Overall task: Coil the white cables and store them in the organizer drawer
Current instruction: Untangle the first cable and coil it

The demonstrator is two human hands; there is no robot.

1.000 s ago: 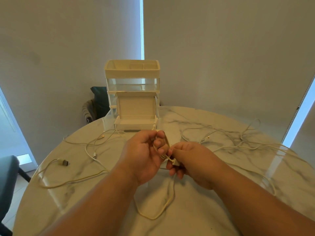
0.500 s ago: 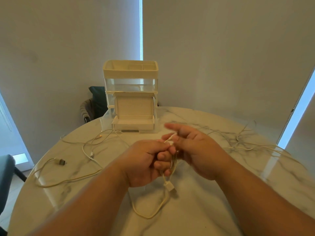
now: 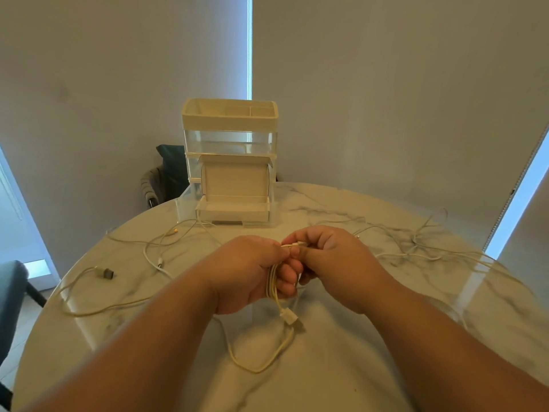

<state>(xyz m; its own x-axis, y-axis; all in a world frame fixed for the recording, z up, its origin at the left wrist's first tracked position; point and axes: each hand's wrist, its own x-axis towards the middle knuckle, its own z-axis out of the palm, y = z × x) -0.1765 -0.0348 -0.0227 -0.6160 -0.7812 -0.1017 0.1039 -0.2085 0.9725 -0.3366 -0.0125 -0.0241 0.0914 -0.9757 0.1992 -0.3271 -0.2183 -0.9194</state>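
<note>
Two hands meet over one half-coiled cable, seen from the head camera.
Fingers of the left hand (image 3: 246,272) curl round a bundle of loops of the white cable (image 3: 274,288), likely to stop the coil springing open, while the right hand (image 3: 332,263) pinches a short end at the top, seemingly to wrap it. The plug (image 3: 290,316) hangs just above the table (image 3: 326,376), and the other cables (image 3: 118,306) lie loose. Behind them the organizer drawer (image 3: 181,208) stands pulled out, ready to receive the coil.

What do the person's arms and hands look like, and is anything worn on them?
Both arms are bare; no sleeves show. The left hand and right hand wear no gloves, and no watch, bracelet or ring is visible.
</note>
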